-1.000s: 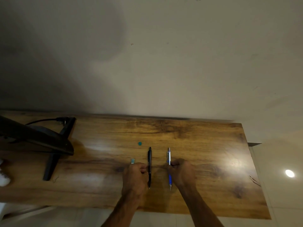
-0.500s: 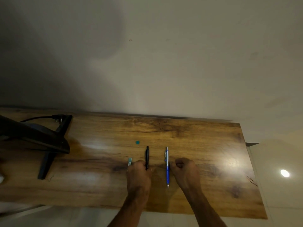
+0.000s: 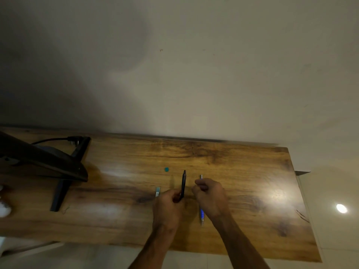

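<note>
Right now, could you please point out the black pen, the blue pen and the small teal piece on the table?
black pen (image 3: pixel 183 183): head view, middle of its barrel.
blue pen (image 3: pixel 202 213): head view, blue section near its tip.
small teal piece (image 3: pixel 166 169): head view, its centre.

Dim, warm light. Glare patches on glossy brown wooden tabletop (image 3: pixel 242 171), centre left and right. Bright round lamp reflection (image 3: pixel 341 208) lower right. Plain beige wall (image 3: pixel 213 84) shadowed upper left. Left hand (image 3: pixel 168 206) and right hand (image 3: pixel 210 199) slightly soft; wide-angle bending at edges.
</note>
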